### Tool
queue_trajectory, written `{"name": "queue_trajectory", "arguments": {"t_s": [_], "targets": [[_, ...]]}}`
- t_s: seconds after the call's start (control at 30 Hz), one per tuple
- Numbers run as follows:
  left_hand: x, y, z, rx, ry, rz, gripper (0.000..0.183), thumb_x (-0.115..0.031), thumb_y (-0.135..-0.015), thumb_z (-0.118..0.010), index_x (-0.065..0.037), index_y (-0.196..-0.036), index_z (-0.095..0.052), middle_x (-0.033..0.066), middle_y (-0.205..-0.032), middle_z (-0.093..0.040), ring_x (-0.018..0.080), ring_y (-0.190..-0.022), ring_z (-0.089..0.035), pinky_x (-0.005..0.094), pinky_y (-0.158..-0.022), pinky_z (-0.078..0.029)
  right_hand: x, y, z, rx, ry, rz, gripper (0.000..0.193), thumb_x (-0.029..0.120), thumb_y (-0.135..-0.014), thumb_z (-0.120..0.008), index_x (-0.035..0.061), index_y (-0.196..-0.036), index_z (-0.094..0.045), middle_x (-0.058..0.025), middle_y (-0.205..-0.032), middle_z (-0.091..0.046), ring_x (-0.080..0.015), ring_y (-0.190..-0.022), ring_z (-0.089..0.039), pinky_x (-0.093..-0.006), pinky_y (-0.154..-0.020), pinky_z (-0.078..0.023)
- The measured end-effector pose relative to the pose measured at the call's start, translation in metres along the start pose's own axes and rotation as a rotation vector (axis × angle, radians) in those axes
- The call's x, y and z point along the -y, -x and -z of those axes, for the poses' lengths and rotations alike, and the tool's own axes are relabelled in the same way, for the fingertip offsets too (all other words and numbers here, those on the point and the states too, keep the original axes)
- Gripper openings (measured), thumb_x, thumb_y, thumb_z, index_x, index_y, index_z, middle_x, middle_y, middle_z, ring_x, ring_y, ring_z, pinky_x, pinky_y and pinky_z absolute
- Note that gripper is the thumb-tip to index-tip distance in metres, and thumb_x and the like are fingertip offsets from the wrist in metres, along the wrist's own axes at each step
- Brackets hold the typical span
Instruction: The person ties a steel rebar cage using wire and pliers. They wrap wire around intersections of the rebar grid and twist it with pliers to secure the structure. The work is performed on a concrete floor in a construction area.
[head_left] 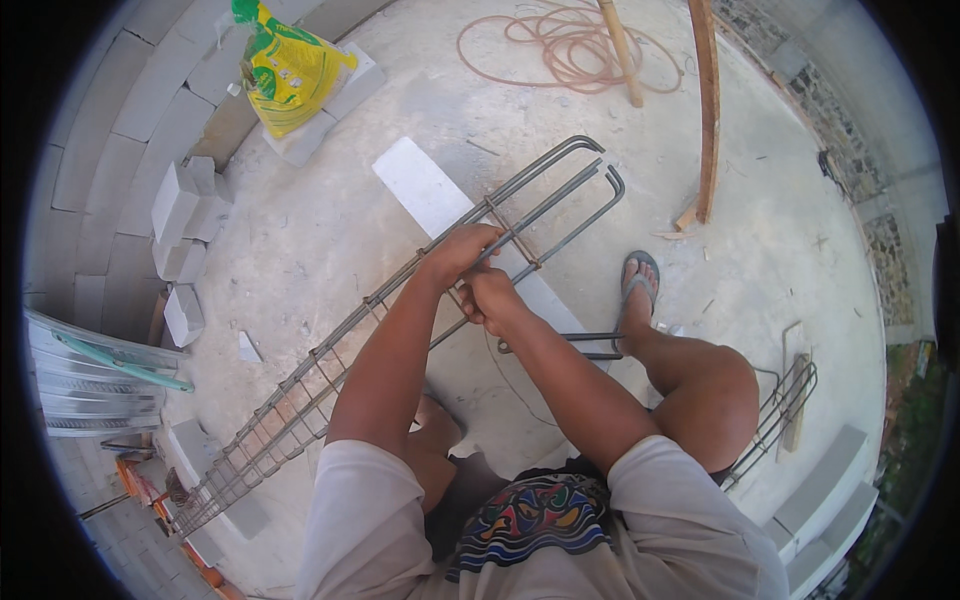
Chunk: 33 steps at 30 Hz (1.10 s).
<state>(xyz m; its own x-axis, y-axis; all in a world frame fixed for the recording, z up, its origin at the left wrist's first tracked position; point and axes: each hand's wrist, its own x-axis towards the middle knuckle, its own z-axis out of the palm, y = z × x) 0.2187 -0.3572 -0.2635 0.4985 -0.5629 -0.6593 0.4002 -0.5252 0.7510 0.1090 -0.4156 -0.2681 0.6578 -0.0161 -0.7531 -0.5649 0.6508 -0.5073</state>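
A long steel rebar cage (322, 352), with bars tied by square stirrups, slants from the lower left up to the centre, its hooked bar ends at the upper right. Under that end lies a pale lightweight block (412, 178). My left hand (464, 250) is closed over the cage's bars near a stirrup. Just below it, my right hand (490, 298) is closed against the cage, fingers curled; what it grips is hidden. A thin wire (508, 378) curves down to the floor below my hands. More bent rebar (590, 346) passes behind my right leg.
A yellow and green sack (295, 75) sits on blocks at the upper left, by a block wall (130, 170). A coiled hose (560, 55) and wooden posts (705, 120) are at the top. Corrugated metal sheets (95, 375) lie left; another rebar cage (785, 405) and grey blocks (825, 480) lie right.
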Motion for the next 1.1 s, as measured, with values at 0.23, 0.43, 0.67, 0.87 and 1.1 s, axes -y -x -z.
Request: {"name": "queue_trajectory", "arguments": {"t_s": [0.23, 0.43, 0.67, 0.87, 1.1], "targets": [[0.007, -0.006, -0.001, 0.01, 0.1, -0.053, 0.061, -0.055, -0.091, -0.053, 0.001, -0.111, -0.063, 0.0062, -0.084, -0.055, 0.0137, -0.067, -0.047, 0.0278, -0.057, -0.039, 0.025, 0.048, 0.033, 0.041, 0.11, -0.001, 0.029, 0.033, -0.094, -0.061, 0.0046, -0.097, -0.056, 0.0016, -0.064, -0.042, -0.0068, -0.046, -0.035, -0.025, -0.038, -0.023], [-0.001, -0.001, -0.001, 0.031, 0.109, -0.019, 0.086, -0.078, -0.09, -0.04, 0.001, -0.117, -0.059, 0.0085, -0.09, -0.055, 0.0132, -0.068, -0.048, 0.0262, -0.057, -0.04, 0.055, 0.053, 0.074, -0.087, 0.186, 0.233, 0.027, 0.028, -0.095, -0.058, 0.003, -0.102, -0.065, -0.0021, -0.068, -0.051, -0.0097, -0.051, -0.044, -0.0262, -0.044, -0.034], [0.0, -0.006, -0.007, -0.026, -0.021, -0.015, 0.068, -0.063, -0.094, -0.047, 0.0, -0.117, -0.06, 0.0055, -0.084, -0.055, 0.0128, -0.067, -0.05, 0.0253, -0.057, -0.042, 0.08, 0.049, 0.106, -0.556, 1.149, 0.667, 0.029, 0.014, -0.09, -0.053, 0.0021, -0.112, -0.069, -0.0234, -0.11, -0.068, -0.0389, -0.107, -0.064, -0.0448, -0.095, -0.048], [0.004, -0.014, -0.013, -0.081, -0.129, -0.056, 0.045, -0.046, -0.094, -0.054, -0.004, -0.108, -0.061, 0.0033, -0.081, -0.055, 0.0135, -0.067, -0.052, 0.0264, -0.056, -0.043, 0.092, 0.039, 0.074, -0.551, 1.526, 0.318, 0.027, 0.008, -0.084, -0.054, 0.0028, -0.104, -0.072, -0.024, -0.108, -0.069, -0.0382, -0.104, -0.066, -0.0455, -0.09, -0.052], [0.003, -0.016, -0.022, -0.166, -0.149, -0.14, 0.035, -0.035, -0.091, -0.058, -0.001, -0.098, -0.062, 0.0066, -0.077, -0.06, 0.0143, -0.065, -0.059, 0.029, -0.053, -0.044, 0.096, -0.019, 0.077, -0.438, 1.454, 0.457, 0.022, 0.01, -0.079, -0.06, -0.0074, -0.088, -0.07, -0.0268, -0.093, -0.07, -0.0399, -0.092, -0.069, -0.0436, -0.081, -0.056]]}}
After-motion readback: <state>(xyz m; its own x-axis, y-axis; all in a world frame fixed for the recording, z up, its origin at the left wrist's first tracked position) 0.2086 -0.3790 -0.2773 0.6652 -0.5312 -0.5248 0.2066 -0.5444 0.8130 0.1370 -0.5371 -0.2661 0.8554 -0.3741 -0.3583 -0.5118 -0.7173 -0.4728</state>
